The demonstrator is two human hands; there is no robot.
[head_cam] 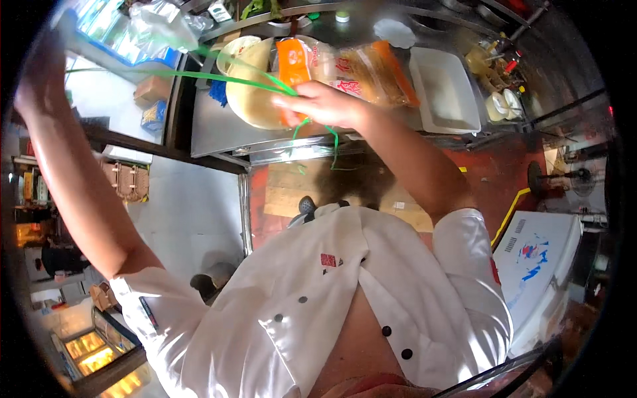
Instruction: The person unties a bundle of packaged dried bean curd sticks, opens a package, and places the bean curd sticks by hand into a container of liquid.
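Observation:
My right hand (323, 103) grips flat green plastic strings (224, 81) over the metal counter. Loose string ends hang below its fingers. From there the strings stretch leftward, one strand taut to the edge of my left hand (42, 69). That hand is raised far out at the upper left, dark and blurred, its fingers unclear. Right beneath my right hand lies a clear plastic packet with an orange end (293, 57). Beside it rests a similar packet (375, 72) of thin brownish strips, with red writing. A pale yellow rounded thing (254, 102) sits to the left, partly under the packets.
A white plastic tub (445, 89) stands right of the packets, with bottles and jars (502, 104) beyond. A white bowl (239, 47) is behind the pale thing. Crumpled clear bags (161, 25) lie upper left. A white box (535, 268) stands on the right.

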